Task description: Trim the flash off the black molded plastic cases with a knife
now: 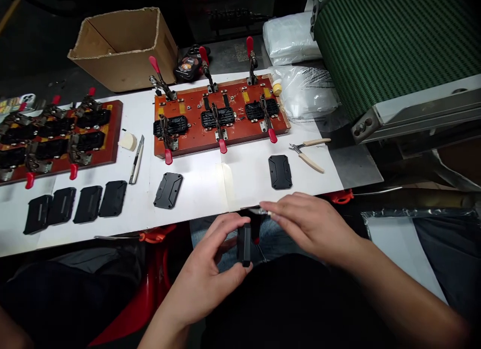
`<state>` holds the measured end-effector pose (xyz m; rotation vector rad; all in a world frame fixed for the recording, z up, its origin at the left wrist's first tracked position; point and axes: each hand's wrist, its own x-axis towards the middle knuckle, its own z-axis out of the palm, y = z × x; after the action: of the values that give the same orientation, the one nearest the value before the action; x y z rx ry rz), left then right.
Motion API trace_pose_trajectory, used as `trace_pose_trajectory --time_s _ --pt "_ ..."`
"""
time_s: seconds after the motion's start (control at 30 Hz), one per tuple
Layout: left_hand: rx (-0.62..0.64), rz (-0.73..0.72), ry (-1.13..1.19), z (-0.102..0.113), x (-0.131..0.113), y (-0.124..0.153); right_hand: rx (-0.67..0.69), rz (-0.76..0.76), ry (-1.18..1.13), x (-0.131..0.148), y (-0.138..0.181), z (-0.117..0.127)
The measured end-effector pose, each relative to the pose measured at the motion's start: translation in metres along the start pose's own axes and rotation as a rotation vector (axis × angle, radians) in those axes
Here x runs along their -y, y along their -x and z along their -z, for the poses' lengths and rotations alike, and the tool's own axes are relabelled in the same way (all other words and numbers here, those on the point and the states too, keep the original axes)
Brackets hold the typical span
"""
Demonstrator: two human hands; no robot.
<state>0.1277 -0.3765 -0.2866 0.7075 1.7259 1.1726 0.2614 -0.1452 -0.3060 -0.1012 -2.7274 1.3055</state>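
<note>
Over my lap, my left hand [210, 264] grips a black plastic case [244, 244] by its two ends, turned so its narrow side shows. To its right my right hand [308, 223] is closed, thumb and fingers pinched on a thin silvery tool [263, 211], mostly hidden, its tip apart from the case. On the white table covering [199, 188] ahead lie two similar black covers, one left [169, 190] and one right [280, 172]. Beige-handled nippers [310, 153] rest open beyond the right one.
A reddish-brown fixture board [195, 143] with red-handled toggle clamps holds several black parts. Another such board [116, 133] stands left, near a utility knife [137, 159] and several black covers [113, 198]. Behind are a cardboard box [120, 65], plastic bags [308, 91] and a green conveyor belt [394, 43].
</note>
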Motion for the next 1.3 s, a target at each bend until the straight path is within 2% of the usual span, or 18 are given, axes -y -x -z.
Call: trace_pose_trajectory --time_s 0.07,0.17,0.23,0.3,0.37,0.43,0.5,0.57,0.63,0.67,0.73,0.8,0.9,1.03,1.3 --pt "0.005 0.01 0.033 -0.001 0.0 0.002 -0.028 -0.102 0.039 -0.008 -0.002 0.0" --pt "-0.024 0.046 0.15 -0.003 0.005 0.002 -0.021 -0.192 -0.108 -0.007 0.001 -0.003" --pt "-0.076 0.064 0.29 -0.006 0.01 -0.001 0.011 -0.171 -0.26 0.002 0.005 -0.01" --pt "-0.142 0.085 0.43 -0.011 0.014 -0.005 0.037 -0.089 -0.379 0.012 0.009 -0.022" --pt "-0.187 0.144 0.498 -0.016 0.016 -0.009 -0.032 -0.003 -0.432 0.019 0.011 -0.035" --pt "-0.252 0.176 0.342 -0.021 0.018 -0.012 -0.165 -0.045 -0.415 0.022 0.011 -0.043" --pt "-0.315 0.081 -0.07 -0.024 0.02 -0.013 -0.236 -0.22 -0.392 0.023 0.009 -0.045" --pt "-0.258 -0.112 -0.491 -0.025 0.021 -0.012 -0.156 -0.393 -0.417 0.024 0.005 -0.04" --pt "-0.126 -0.219 -0.617 -0.024 0.022 -0.011 -0.011 -0.44 -0.47 0.025 0.003 -0.031" --pt "-0.086 -0.209 -0.571 -0.023 0.021 -0.01 0.05 -0.417 -0.49 0.025 0.003 -0.026" --pt "-0.092 -0.103 -0.389 -0.019 0.018 -0.009 0.121 -0.322 -0.498 0.024 0.005 -0.015" --pt "-0.127 0.009 -0.192 -0.015 0.012 -0.008 0.141 -0.209 -0.452 0.022 0.008 -0.005" --pt "-0.141 0.058 -0.03 -0.009 0.005 -0.007 0.121 -0.058 -0.338 0.018 0.012 0.005" --pt "-0.133 0.05 -0.023 -0.005 0.002 -0.007 0.115 0.073 -0.277 0.018 0.01 0.008" --pt "-0.107 0.032 -0.116 -0.002 0.001 -0.007 0.126 0.103 -0.231 0.02 0.006 0.007"
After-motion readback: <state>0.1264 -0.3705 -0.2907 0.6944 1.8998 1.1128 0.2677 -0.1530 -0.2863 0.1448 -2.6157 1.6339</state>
